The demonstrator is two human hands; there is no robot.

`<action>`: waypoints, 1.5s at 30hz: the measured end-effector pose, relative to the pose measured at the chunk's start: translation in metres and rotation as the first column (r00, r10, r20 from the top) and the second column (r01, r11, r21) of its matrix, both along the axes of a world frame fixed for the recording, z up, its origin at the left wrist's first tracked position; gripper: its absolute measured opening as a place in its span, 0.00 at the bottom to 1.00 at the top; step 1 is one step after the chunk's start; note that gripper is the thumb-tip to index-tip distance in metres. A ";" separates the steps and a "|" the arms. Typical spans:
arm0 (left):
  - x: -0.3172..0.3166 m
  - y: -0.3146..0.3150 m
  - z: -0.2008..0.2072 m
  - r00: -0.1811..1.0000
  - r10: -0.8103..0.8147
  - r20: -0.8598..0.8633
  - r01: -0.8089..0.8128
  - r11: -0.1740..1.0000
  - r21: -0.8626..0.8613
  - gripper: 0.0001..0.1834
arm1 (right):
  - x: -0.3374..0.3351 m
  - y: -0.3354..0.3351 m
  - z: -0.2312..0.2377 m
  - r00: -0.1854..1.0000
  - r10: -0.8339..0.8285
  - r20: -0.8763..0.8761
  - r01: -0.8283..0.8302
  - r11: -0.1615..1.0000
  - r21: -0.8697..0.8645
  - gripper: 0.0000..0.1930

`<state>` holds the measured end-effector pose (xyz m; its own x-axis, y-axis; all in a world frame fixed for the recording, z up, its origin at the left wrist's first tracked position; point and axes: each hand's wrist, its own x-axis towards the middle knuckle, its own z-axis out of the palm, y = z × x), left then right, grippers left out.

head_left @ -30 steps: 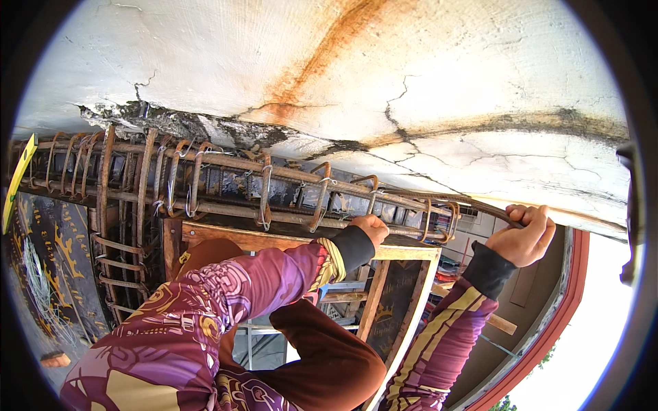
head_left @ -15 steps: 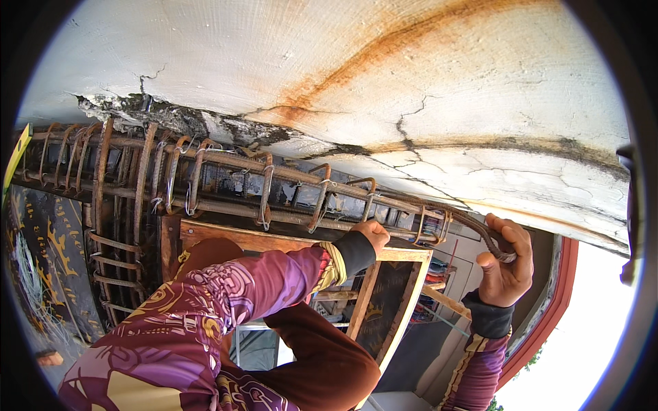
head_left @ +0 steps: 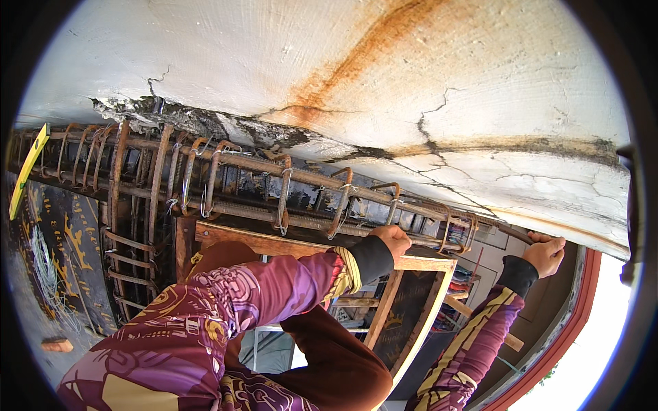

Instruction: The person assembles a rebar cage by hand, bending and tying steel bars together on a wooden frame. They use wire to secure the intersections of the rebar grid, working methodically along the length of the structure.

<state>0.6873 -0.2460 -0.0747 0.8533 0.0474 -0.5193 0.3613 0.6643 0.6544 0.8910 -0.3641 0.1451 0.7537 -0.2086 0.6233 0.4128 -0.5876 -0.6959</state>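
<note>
A long cage of rusty rebar [head_left: 312,178] runs under the cracked white concrete, its square stirrups [head_left: 283,195] fastened with thin wire. My left hand [head_left: 393,241] is closed at the cage's lower bar, apparently gripping it; its fingertips are hidden. Farther right, my right hand [head_left: 546,256] is wrapped round the end of a rebar [head_left: 514,233] that sticks out past the cage's last stirrups. Both arms are in purple patterned sleeves with black cuffs.
Overhead, the concrete slab [head_left: 356,82] has rust stains and a broken edge. Upright rebars [head_left: 118,178] cross the cage at left, near a yellow level-like strip [head_left: 29,171]. A wooden frame [head_left: 274,240] stands below, beside my bent knee [head_left: 343,363]. Loose wire [head_left: 51,274] lies at left.
My right hand has gone from partly spread fingers with a raised thumb to a closed grip, slightly farther right. The rebar's end, bent downward before, now looks straighter. The view has shifted a little.
</note>
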 end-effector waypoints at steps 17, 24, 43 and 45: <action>0.000 -0.018 0.011 0.999 -0.029 0.020 0.029 1.000 0.009 0.09 | -0.082 0.008 0.064 0.909 0.287 -0.303 -0.416 0.683 -0.601 0.13; -0.003 -0.015 0.017 0.999 -0.040 0.028 0.042 0.998 -0.057 0.09 | -0.102 0.028 0.108 0.899 0.191 -0.394 -0.392 -0.049 -0.919 0.07; -0.003 -0.004 0.029 0.998 -0.054 0.037 0.056 0.996 -0.073 0.12 | -0.069 0.011 0.084 0.964 0.226 -0.144 0.086 -0.769 -0.634 0.06; -0.003 -0.003 0.030 0.998 -0.044 0.034 0.046 0.996 -0.073 0.12 | -0.063 0.023 0.084 0.968 0.222 -0.120 0.105 -0.787 -0.609 0.06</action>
<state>0.6839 -0.2488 -0.0443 0.8700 -0.0288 -0.4922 0.3714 0.6949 0.6158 0.8282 -0.3415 0.2287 0.5643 0.6906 -0.4525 0.4977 0.1528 0.8538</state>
